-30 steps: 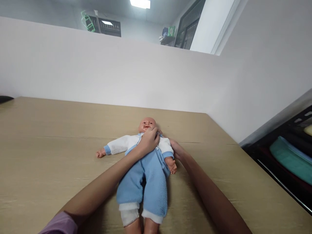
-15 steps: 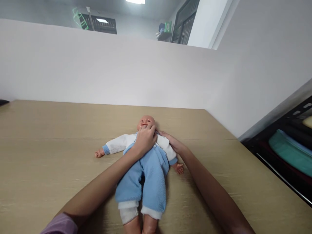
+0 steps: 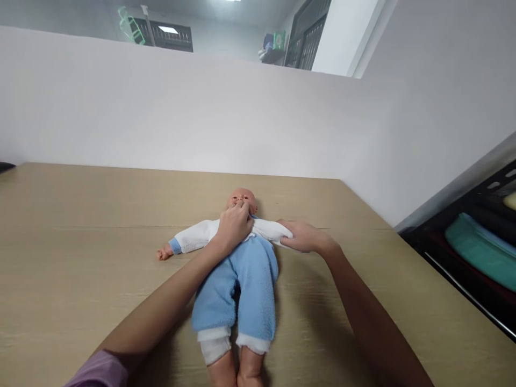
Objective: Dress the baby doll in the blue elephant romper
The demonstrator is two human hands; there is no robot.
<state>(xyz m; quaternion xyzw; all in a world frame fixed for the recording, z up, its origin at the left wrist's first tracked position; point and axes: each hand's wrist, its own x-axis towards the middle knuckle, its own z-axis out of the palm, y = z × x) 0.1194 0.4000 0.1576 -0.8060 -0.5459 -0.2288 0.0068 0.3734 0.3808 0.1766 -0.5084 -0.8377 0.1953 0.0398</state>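
Observation:
A baby doll [image 3: 237, 279] in a blue romper with white sleeves lies face up on the wooden table [image 3: 80, 242], head pointing away from me. My left hand [image 3: 234, 228] pinches the collar of the doll's outfit just under its chin. My right hand [image 3: 304, 236] grips the doll's white sleeve on the right side and holds that arm stretched out sideways. The doll's other arm [image 3: 181, 244] lies spread out to the left, its small hand bare on the table.
A white partition wall [image 3: 181, 118] stands along the table's far edge. At the right, beside the table, a dark rack [image 3: 463, 242] holds a teal folded item [image 3: 484, 252]. A dark object [image 3: 6, 166] shows at the far left edge.
My right hand moved from behind the doll's shoulder to its right sleeve and pulled that arm out sideways. My left hand stayed at the collar.

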